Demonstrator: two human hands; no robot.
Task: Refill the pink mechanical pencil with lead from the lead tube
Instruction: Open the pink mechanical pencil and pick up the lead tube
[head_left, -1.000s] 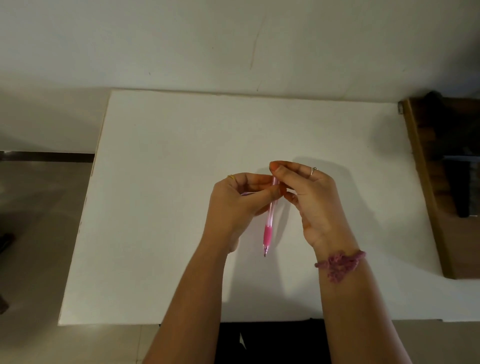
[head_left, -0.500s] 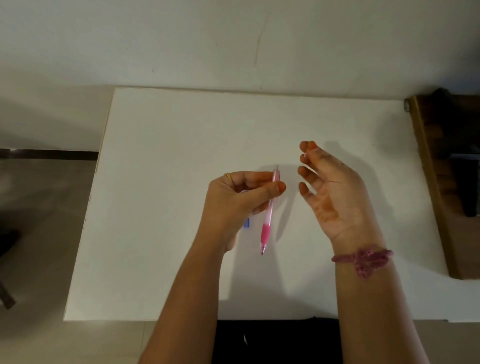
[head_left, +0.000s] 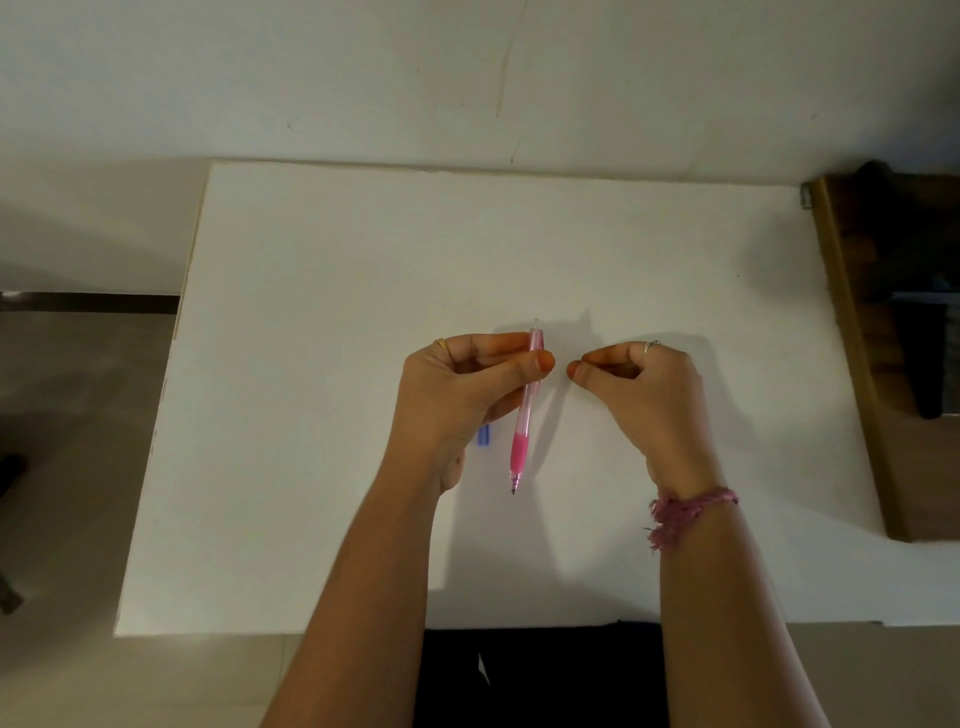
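Head view: left hand (head_left: 457, 395) has its grip closed round the pink mechanical pencil (head_left: 525, 410), thumb and fingers pinching the upper barrel, tip pointing near, held over the middle of the white worktop (head_left: 322, 364). A blue piece (head_left: 484, 435), perhaps the lead tube, peeks out just below that hand. Right hand (head_left: 641, 384) sits just right of the pencil, apart from it, fingers curled, thumb against forefinger; whether they pinch anything, I cannot tell. Pink wrist thread (head_left: 685, 506) on the right arm.
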